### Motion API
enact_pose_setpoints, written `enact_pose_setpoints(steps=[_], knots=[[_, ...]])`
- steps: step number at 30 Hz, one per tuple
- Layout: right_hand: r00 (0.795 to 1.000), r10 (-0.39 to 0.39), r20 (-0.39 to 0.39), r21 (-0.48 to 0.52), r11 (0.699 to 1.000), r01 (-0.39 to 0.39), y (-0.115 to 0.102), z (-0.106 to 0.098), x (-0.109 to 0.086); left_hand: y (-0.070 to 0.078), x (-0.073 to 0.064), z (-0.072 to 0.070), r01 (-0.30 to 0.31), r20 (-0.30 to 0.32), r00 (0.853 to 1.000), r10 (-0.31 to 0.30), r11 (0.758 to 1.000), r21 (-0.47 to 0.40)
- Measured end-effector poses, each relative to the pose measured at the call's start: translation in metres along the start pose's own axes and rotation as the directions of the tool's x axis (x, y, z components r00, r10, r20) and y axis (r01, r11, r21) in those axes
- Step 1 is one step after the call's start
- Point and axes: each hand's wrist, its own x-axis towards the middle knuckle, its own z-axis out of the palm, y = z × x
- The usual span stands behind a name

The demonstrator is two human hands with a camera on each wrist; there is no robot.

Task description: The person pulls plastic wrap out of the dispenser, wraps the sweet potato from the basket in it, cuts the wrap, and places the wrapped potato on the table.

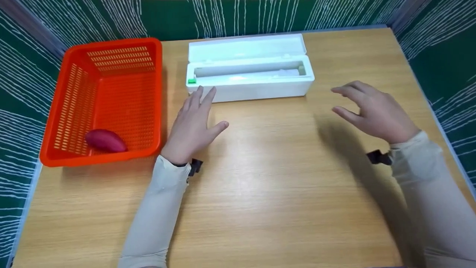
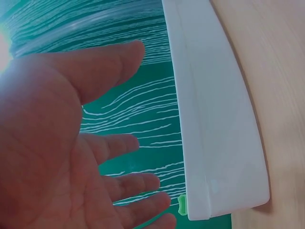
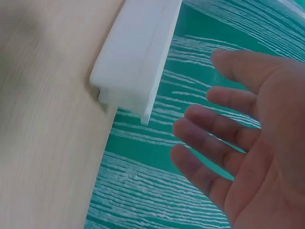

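A long white box with its lid tipped back stands near the table's far edge. Its narrow opening shows a whitish lining or sheet inside, and a small green tab sits at its left front corner. My left hand holds nothing; its fingers are spread and the fingertips overlap the box's front left part in the head view. In the left wrist view the palm faces the box's long side. To the right of the box, my right hand hovers over its shadow, fingers loosely bent and holding nothing.
An orange plastic basket stands at the left of the wooden table. In its near left corner lies a purple-red oblong thing, like a sweet potato. Green panels with white streaks enclose the table's far side and both flanks.
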Motion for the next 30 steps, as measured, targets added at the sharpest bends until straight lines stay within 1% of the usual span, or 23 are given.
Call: enact_pose_setpoints(steps=[3, 5, 7, 10, 15, 17, 20, 23, 26, 30], knots=[[1.0, 0.017, -0.02, 0.004, 1.0, -0.017, 0.0, -0.003, 0.004, 0.0, 0.002, -0.001, -0.001, -0.013, 1.0, 0.001, 1.0, 0.004], [0.998, 0.042, -0.036, 0.015, 0.999, -0.041, -0.003, -0.003, 0.011, -0.001, 0.002, -0.001, -0.004, -0.022, 1.0, 0.004, 1.0, 0.006], [0.997, 0.068, -0.049, 0.032, 0.997, -0.066, -0.008, -0.002, 0.021, -0.002, 0.003, 0.0, -0.008, -0.029, 1.0, 0.008, 1.0, 0.002], [0.994, 0.076, -0.082, 0.059, 0.996, -0.072, -0.017, 0.003, 0.041, -0.003, 0.004, 0.001, -0.009, -0.039, 0.999, 0.008, 1.0, -0.006], [0.987, 0.003, -0.161, 0.111, 0.994, 0.015, -0.024, 0.024, 0.076, -0.006, 0.005, 0.004, 0.0, -0.041, 0.999, 0.0, 1.0, -0.005], [0.987, 0.005, -0.16, 0.13, 0.991, 0.016, -0.023, 0.033, 0.085, -0.006, 0.006, 0.007, -0.004, -0.029, 1.0, 0.004, 1.0, -0.002], [0.992, 0.035, -0.12, 0.148, 0.989, -0.017, -0.02, 0.043, 0.099, -0.006, 0.008, 0.01, -0.009, -0.018, 1.0, 0.009, 1.0, -0.001], [0.997, 0.051, -0.063, 0.152, 0.988, -0.041, -0.018, 0.049, 0.115, -0.007, 0.009, 0.012, -0.011, -0.023, 1.0, 0.011, 1.0, 0.007], [0.999, 0.051, 0.0, 0.149, 0.988, -0.05, -0.015, 0.052, 0.128, -0.008, 0.009, 0.013, -0.01, -0.027, 1.0, 0.01, 1.0, 0.01], [0.995, 0.065, 0.072, 0.154, 0.985, -0.076, -0.01, 0.052, 0.139, -0.008, 0.009, 0.014, -0.01, -0.023, 1.0, 0.01, 1.0, 0.004]])
